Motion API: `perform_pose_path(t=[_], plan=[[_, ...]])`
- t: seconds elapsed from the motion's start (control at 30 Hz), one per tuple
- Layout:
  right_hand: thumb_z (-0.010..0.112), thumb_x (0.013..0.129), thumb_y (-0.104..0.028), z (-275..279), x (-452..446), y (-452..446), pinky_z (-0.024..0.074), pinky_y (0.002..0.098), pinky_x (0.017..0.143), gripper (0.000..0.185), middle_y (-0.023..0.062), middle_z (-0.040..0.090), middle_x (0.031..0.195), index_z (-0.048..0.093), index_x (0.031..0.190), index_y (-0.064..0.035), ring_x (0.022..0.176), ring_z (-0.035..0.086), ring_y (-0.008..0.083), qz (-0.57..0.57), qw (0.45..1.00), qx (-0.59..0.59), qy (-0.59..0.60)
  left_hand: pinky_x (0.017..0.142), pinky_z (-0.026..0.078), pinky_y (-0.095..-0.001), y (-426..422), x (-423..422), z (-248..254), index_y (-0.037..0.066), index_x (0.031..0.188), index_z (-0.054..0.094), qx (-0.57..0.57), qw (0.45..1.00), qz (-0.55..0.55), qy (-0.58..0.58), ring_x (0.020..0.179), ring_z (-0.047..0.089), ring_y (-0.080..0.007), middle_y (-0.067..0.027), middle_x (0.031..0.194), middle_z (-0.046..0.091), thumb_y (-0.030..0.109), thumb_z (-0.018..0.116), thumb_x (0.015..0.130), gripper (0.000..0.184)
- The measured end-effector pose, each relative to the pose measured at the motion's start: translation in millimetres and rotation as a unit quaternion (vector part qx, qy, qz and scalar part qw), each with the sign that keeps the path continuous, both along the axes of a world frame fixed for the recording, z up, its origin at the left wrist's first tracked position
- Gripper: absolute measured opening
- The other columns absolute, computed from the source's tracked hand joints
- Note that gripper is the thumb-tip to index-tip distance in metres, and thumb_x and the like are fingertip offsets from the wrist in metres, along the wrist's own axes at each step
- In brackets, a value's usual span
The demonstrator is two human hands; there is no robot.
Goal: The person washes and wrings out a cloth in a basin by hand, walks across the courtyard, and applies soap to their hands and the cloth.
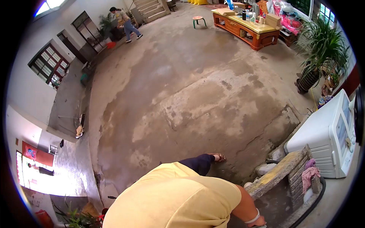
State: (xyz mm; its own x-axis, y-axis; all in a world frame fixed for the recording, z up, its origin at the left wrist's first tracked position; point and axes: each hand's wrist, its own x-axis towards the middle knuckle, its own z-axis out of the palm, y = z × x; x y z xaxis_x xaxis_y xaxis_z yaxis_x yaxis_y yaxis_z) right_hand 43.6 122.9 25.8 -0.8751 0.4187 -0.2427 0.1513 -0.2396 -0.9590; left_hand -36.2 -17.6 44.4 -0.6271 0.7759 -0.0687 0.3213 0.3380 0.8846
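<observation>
Under the camera a yellow shirt (190, 197) fills the lower middle, with a dark trouser leg and a sandalled foot (218, 157) beyond it. My right hand (257, 222) reaches down at the bottom edge, a pale band round its wrist. Its fingers are cut off by the frame, so their grip is hidden. Nearest to it is a stone wash trough (281, 173) with a slanted, yellow-stained slab. A pink cloth (310, 178) hangs over the trough's ribbed right side. My left hand is out of view.
A white washing machine (315, 140) stands right of the trough, with a black hose (321, 190) below. Farther off are a potted plant (321, 53), a loaded wooden table (245, 30) and a stool (198, 19). Another person (123, 22) bends near the far wall. Damp patches mark the concrete floor (182, 106).
</observation>
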Motion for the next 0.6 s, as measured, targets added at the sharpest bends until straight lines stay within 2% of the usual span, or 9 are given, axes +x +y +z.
perform_pose_path(t=[0.03,0.1,0.2,0.23,0.37,0.47,0.53,0.57,0.6], plan=[[0.059,0.074,-0.029,-2.0,-3.5,-7.9,0.0446,0.0325,0.068,0.033,0.0116,0.057,0.089,0.056,0.088,0.0011,0.078,0.056,0.0250,0.006,0.999,-0.045,-0.029,0.078,0.037,-0.0376,-16.9,2.7,21.5,0.005,0.106,0.048,0.096,0.979,0.034,-0.177,0.096,0.049,-0.0244,-0.0093,0.100,0.053,0.042,0.032,0.087,0.044],[0.056,0.074,-0.028,-7.3,-14.1,-15.6,0.0442,0.0330,0.070,0.033,0.0117,0.057,0.090,0.056,0.089,0.0017,0.080,0.055,0.0252,-0.001,0.989,-0.131,-0.067,0.080,0.036,-0.0372,-28.1,9.8,40.1,0.008,0.109,0.047,0.188,0.917,0.052,-0.347,0.099,0.047,-0.0231,-0.0076,0.100,0.053,0.042,0.032,0.087,0.044],[0.053,0.075,-0.027,-11.7,-23.0,-27.2,0.0435,0.0337,0.072,0.033,0.0119,0.057,0.092,0.056,0.090,0.0027,0.082,0.055,0.0256,-0.061,0.969,-0.230,-0.060,0.083,0.034,-0.0386,-29.0,10.2,40.6,0.010,0.115,0.041,0.267,0.742,0.040,-0.614,0.102,0.043,-0.0216,-0.0055,0.109,0.047,0.044,0.029,0.087,0.046],[0.052,0.076,-0.026,-9.8,-23.5,-29.4,0.0433,0.0340,0.073,0.033,0.0119,0.057,0.093,0.056,0.090,0.0030,0.083,0.055,0.0257,-0.087,0.961,-0.256,-0.050,0.083,0.035,-0.0380,-24.5,11.1,39.8,0.009,0.114,0.042,0.278,0.693,0.051,-0.663,0.100,0.044,-0.0214,-0.0055,0.107,0.048,0.042,0.030,0.087,0.044],[0.047,0.077,-0.025,1.1,-20.7,-31.1,0.0424,0.0350,0.076,0.034,0.0122,0.058,0.095,0.056,0.092,0.0044,0.085,0.055,0.0261,-0.177,0.921,-0.346,0.005,0.081,0.038,-0.0355,15.4,16.3,17.5,0.008,0.109,0.045,0.297,0.644,0.121,-0.694,0.094,0.049,-0.0205,-0.0054,0.102,0.051,0.035,0.035,0.086,0.037],[0.043,0.078,-0.023,21.1,-15.9,-28.5,0.0418,0.0358,0.079,0.035,0.0124,0.058,0.097,0.056,0.093,0.0053,0.088,0.055,0.0264,-0.204,0.910,-0.352,0.077,0.080,0.041,-0.0335,32.6,26.0,6.6,0.007,0.106,0.048,0.321,0.617,0.152,-0.702,0.089,0.052,-0.0199,-0.0054,0.098,0.054,0.029,0.039,0.086,0.031],[0.042,0.079,-0.024,45.1,-4.8,-35.9,0.0407,0.0359,0.081,0.037,0.0127,0.056,0.101,0.055,0.097,0.0052,0.090,0.054,0.0266,-0.167,0.946,-0.256,0.112,0.079,0.043,-0.0323,45.4,35.8,-9.7,0.007,0.104,0.049,0.358,0.576,0.146,-0.720,0.086,0.054,-0.0195,-0.0053,0.096,0.055,0.025,0.041,0.085,0.028],[0.041,0.079,-0.024,56.9,1.1,-41.3,0.0395,0.0360,0.083,0.039,0.0131,0.054,0.106,0.054,0.102,0.0051,0.092,0.053,0.0268,-0.115,0.972,-0.161,0.130,0.079,0.043,-0.0326,54.7,36.9,-33.8,0.009,0.098,0.051,0.410,0.506,0.072,-0.755,0.085,0.054,-0.0189,-0.0048,0.096,0.055,0.028,0.041,0.085,0.025],[0.042,0.079,-0.023,59.8,5.5,-42.3,0.0396,0.0355,0.083,0.039,0.0129,0.054,0.107,0.052,0.104,0.0052,0.092,0.053,0.0265,-0.075,0.988,-0.011,0.135,0.079,0.043,-0.0330,63.6,37.3,-57.0,0.011,0.093,0.053,0.443,0.433,-0.007,-0.785,0.084,0.054,-0.0184,-0.0042,0.095,0.056,0.030,0.041,0.086,0.024]])
